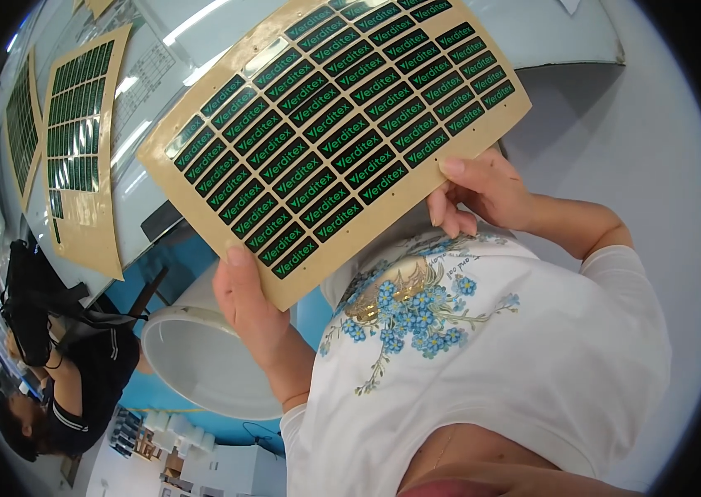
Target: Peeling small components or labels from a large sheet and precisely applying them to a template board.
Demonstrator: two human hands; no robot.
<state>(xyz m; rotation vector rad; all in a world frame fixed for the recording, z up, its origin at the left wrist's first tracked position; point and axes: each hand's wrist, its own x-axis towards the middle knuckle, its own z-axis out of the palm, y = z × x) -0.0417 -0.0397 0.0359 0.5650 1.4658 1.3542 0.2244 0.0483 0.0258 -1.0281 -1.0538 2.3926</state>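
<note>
Tan card makes up the sheet (334, 137), covered in rows of dark green labels and held up in front of the person's chest, above the bench (533, 33). The left hand (247, 302) has its grip clamped on the sheet's lower corner, thumb on the front, and the right hand (483, 195) is closed on its right-hand edge. Two more sheets (77, 141) lie on the bench to the left, seemingly flat, and a white bin (201, 364) stands below.

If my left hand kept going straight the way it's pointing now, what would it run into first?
The left hand grips the lower edge of the tan label sheet, pointing up and away. Past that sheet, the first thing would probably be the white table, near the other label sheets, though depth is unclear.
</note>
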